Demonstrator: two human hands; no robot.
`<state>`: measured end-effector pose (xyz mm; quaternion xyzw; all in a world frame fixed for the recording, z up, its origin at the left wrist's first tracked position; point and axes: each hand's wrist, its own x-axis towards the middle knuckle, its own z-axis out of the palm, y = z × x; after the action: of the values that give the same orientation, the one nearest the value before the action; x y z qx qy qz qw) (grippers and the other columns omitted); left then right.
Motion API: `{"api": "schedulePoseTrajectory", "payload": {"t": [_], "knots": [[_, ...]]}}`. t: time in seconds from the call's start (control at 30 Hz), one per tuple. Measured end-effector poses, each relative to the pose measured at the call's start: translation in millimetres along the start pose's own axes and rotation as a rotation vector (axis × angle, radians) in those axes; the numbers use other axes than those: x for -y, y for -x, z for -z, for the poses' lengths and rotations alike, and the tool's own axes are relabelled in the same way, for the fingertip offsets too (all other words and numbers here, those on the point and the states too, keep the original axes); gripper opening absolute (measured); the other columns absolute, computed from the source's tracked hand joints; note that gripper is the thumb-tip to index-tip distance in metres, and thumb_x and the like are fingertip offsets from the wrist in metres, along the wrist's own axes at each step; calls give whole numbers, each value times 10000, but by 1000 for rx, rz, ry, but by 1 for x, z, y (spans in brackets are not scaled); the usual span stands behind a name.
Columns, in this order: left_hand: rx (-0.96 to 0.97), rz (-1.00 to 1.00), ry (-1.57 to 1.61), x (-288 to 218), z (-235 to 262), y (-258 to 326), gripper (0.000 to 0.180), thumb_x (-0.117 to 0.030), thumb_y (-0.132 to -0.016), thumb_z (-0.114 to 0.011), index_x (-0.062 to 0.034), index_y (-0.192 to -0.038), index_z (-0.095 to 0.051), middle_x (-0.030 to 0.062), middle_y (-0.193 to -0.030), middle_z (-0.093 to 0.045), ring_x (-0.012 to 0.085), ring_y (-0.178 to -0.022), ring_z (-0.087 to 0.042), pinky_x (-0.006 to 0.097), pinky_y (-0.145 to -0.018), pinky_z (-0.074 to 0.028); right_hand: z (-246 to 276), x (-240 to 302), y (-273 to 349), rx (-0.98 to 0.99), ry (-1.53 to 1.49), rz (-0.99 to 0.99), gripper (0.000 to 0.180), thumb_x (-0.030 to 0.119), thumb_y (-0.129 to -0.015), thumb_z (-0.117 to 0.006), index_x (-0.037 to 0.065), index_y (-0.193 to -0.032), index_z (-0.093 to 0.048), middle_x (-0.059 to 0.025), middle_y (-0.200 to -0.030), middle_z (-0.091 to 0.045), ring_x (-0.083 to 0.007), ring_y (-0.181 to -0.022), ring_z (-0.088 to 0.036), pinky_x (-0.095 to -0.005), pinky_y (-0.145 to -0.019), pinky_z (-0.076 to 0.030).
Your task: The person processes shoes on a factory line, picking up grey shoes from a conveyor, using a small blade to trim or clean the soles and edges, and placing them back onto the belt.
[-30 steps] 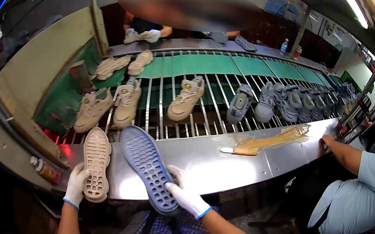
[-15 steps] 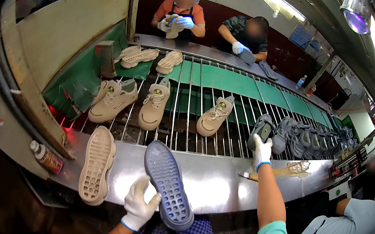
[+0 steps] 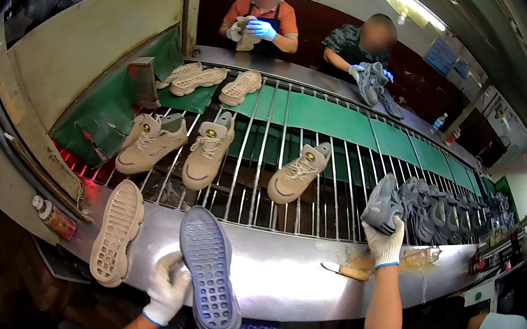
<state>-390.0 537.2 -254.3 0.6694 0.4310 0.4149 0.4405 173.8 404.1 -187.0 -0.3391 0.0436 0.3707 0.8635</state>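
Note:
My left hand (image 3: 168, 289), in a white knit glove, is beside a blue-grey shoe sole (image 3: 212, 271); thumb and fingers are apart, and whether they touch its edge is hard to tell. That sole lies tread up on the metal counter and overhangs its near edge. To its left is a beige sole (image 3: 117, 233), also tread up. My gloved right hand (image 3: 384, 242) grips a grey sneaker (image 3: 383, 204) at the near end of a row of grey sneakers (image 3: 440, 211). A wooden-handled knife (image 3: 348, 271) lies on the counter left of that hand.
Beige sneakers (image 3: 300, 173) stand on the metal rod rack (image 3: 247, 189). Beige soles (image 3: 241, 88) lie behind them on green sheeting (image 3: 317, 113). Across the rack, one co-worker (image 3: 263, 18) handles a beige piece, another (image 3: 361, 51) a grey shoe. A bottle (image 3: 55, 217) is at left.
My right hand has lifted and tilted the grey sneaker, away from the row. My left hand has shifted slightly left along the sole. The co-worker at far right now holds up a shoe.

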Motion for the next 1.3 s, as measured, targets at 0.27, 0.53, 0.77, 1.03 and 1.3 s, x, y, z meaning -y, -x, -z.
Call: {"api": "schedulePoseTrajectory", "payload": {"t": [0.27, 0.53, 0.77, 1.03, 1.3], "knots": [[-61, -104, -423, 12, 1, -101, 744, -309, -895, -804, -2, -1508, -515, 246, -1503, -544, 417, -1401, -527, 489, -1200, -421, 8, -87, 198, 404, -201, 241, 739, 533, -987, -671, 87, -1545, -484, -183, -1483, -554, -370, -1347, -568, -587, -1081, -534], [197, 92, -151, -8, -28, -158, 578, -445, -1008, -636, 34, -1327, -687, 208, -1270, -739, 341, -1205, -684, 414, -1092, -498, 85, -178, 336, 174, 255, -65, 774, 637, -1006, -573, 66, -1525, -515, -175, -1450, -606, -349, -1305, -612, -538, -1073, -552], [813, 95, 464, -104, -38, -43, 426, -76, -1052, -604, 49, -1459, -590, 137, -1361, -697, 183, -1216, -664, 335, -1110, -520, 117, -194, 359, 184, 648, -304, 838, 728, -1023, -487, 47, -1508, -543, -167, -1422, -651, -331, -1268, -651, -495, -1066, -568], [858, -322, 323, -79, -39, 23, 474, -2, -1004, -583, 44, -1476, -566, 219, -1509, -596, 296, -1403, -590, 404, -1204, -448, 113, -223, 385, -142, 389, -632, 851, 706, -1083, -404, -10, -1527, -519, -183, -1421, -669, -314, -1265, -670, -483, -1070, -574], [942, -450, 226, -94, -26, 15, 966, -438, -732, -989, 33, -1475, -590, 255, -1527, -564, 369, -1418, -572, 461, -1192, -458, 189, -267, 375, 165, 229, -534, 745, 610, -1096, -506, -35, -1460, -579, -170, -1368, -697, -280, -1188, -707, -451, -1018, -604]]}}
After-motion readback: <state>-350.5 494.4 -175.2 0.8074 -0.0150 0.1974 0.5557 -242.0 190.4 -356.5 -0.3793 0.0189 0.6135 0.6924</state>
